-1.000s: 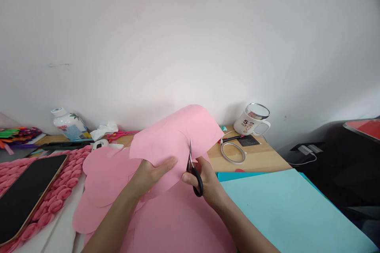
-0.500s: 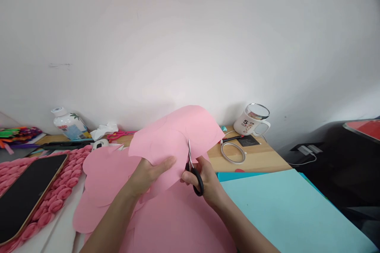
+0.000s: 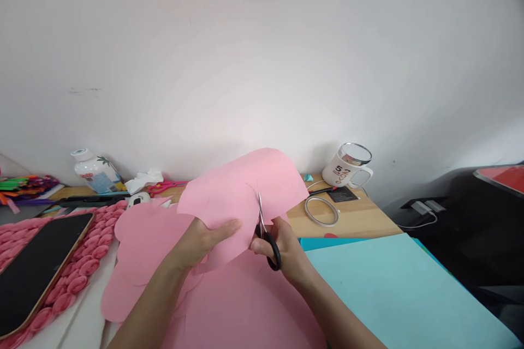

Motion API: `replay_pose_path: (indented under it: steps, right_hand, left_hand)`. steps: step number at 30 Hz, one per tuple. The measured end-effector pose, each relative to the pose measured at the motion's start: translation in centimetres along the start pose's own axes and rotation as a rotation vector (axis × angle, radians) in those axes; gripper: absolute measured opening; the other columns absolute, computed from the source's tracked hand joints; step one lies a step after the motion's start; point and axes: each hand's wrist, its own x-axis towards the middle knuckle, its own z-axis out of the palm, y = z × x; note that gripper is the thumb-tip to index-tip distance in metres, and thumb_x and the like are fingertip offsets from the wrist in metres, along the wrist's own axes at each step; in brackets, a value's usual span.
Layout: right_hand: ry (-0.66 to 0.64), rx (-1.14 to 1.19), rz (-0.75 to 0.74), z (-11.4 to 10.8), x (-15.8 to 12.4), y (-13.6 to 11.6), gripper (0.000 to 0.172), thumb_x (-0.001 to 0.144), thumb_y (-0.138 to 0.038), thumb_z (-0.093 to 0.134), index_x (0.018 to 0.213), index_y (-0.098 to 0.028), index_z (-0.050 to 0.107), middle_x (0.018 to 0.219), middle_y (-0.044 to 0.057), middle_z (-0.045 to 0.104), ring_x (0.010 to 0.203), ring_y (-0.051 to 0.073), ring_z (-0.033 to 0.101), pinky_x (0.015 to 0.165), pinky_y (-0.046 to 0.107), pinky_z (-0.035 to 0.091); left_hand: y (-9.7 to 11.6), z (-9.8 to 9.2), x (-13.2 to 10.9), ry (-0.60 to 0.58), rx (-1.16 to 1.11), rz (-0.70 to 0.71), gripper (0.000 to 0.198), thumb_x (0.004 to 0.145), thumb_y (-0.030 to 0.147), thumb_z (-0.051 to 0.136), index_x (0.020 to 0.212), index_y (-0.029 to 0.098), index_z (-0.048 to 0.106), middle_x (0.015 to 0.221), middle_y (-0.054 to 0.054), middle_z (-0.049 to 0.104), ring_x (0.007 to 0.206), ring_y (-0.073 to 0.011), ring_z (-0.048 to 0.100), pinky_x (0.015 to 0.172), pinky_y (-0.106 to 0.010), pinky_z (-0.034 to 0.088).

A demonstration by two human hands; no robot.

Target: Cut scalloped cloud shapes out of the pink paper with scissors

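Observation:
My left hand (image 3: 208, 239) grips a sheet of pink paper (image 3: 229, 191), thumb on top and the other fingers hidden beneath. The sheet is raised and bends over toward the wall. In my right hand (image 3: 282, 245) is a pair of scissors (image 3: 273, 251) with black handles. Their metal blades point away from me and lie at a cut in the sheet's right part. Below the hands lie more pink paper (image 3: 245, 311) and pink cut-out shapes with rounded edges (image 3: 151, 245).
Light blue paper (image 3: 393, 283) lies at the right, near a coiled white cable (image 3: 321, 212) and a mug (image 3: 347, 166). A phone (image 3: 41, 267) rests on pink braided fabric (image 3: 88, 267) at the left. Pink scissors (image 3: 164, 187) and a white bottle (image 3: 96, 172) stand by the wall.
The raised pink sheet has dipped slightly at its top. Both hands and the scissors stay in almost the same place.

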Motion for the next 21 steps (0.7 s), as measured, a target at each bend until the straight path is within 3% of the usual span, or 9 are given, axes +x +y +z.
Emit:
replay_pose_path:
  steps: [5,11,16,21]
  right_hand:
    - [-0.064,0.032,-0.017,0.06,0.02,-0.46,0.039,0.058,-0.041,0.078,0.072,-0.017,0.05,0.058,-0.005,0.039,0.053,0.009,0.034,0.047,0.022,0.024]
    - [-0.041,-0.041,0.012,0.0,-0.02,-0.41,0.038,0.06,-0.041,0.075,0.07,-0.017,0.048,0.057,-0.005,0.039,0.052,0.009,0.03,0.047,0.023,0.022]
    - [-0.043,-0.093,0.015,-0.02,0.05,-0.41,0.036,0.06,-0.04,0.073,0.062,-0.018,0.044,0.056,-0.005,0.035,0.052,0.009,0.028,0.047,0.023,0.022]
    - [-0.04,-0.118,0.024,-0.17,0.0,-0.16,0.036,0.062,-0.035,0.07,0.053,-0.019,0.039,0.054,-0.004,0.034,0.053,0.01,0.029,0.048,0.023,0.025]
  left_hand:
    - [-0.16,-0.3,-0.06,0.006,0.007,-0.014,0.038,0.067,0.045,0.068,0.094,0.017,0.069,0.099,-0.01,0.071,0.096,-0.031,0.063,0.081,-0.042,0.051]
    - [0.07,-0.4,-0.06,0.002,-0.01,-0.028,0.035,0.068,0.043,0.069,0.091,0.017,0.07,0.097,-0.01,0.072,0.097,-0.0306,0.063,0.083,-0.041,0.05]
    - [0.2,-0.42,-0.1,-0.023,-0.013,-0.018,0.023,0.069,0.041,0.067,0.077,0.019,0.07,0.084,-0.006,0.073,0.085,-0.0278,0.066,0.076,-0.039,0.053]
    - [-0.04,-0.74,-0.09,-0.019,0.006,-0.022,0.027,0.069,0.043,0.067,0.078,0.019,0.071,0.086,-0.008,0.074,0.084,-0.0289,0.066,0.076,-0.04,0.053]
